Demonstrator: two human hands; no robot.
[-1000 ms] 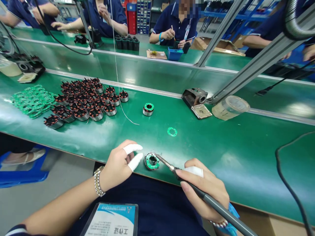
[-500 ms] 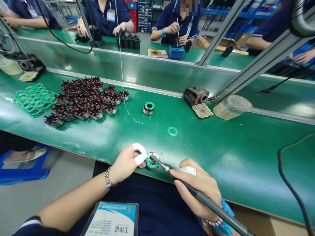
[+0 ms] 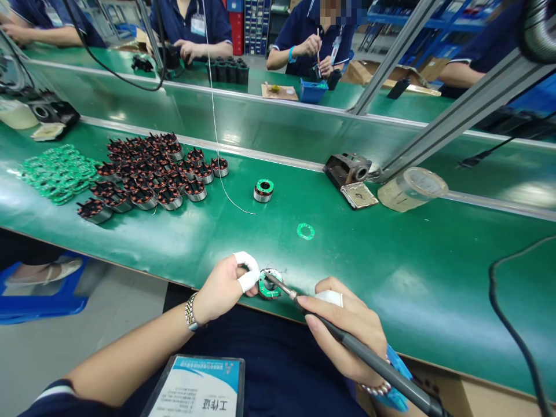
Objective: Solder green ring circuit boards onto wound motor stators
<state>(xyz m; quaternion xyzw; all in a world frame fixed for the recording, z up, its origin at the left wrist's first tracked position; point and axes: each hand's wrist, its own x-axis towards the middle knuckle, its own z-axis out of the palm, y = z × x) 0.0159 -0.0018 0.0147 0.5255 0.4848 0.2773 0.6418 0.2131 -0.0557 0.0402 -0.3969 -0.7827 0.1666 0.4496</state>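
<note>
My left hand (image 3: 226, 286), with white finger cots, pinches a small motor stator topped by a green ring board (image 3: 270, 284) at the near edge of the green bench (image 3: 391, 260). My right hand (image 3: 347, 336) grips a soldering iron (image 3: 347, 341) like a pen. Its metal tip rests on the ring board's top. Beyond them lie a loose green ring board (image 3: 305, 231) and one stator with a ring board fitted (image 3: 263, 190).
Several copper-wound stators (image 3: 152, 171) cluster at the left, beside a heap of green ring boards (image 3: 54, 174). A solder wire (image 3: 217, 139) hangs down near them. An iron stand (image 3: 347, 169), sponge tray (image 3: 358, 195) and plastic cup (image 3: 410, 190) sit at the back. Other people work across the conveyor.
My left hand closed in from beside the stator and now pinches it. The iron tip moved onto the ring board. Both have held still over the last half second.
</note>
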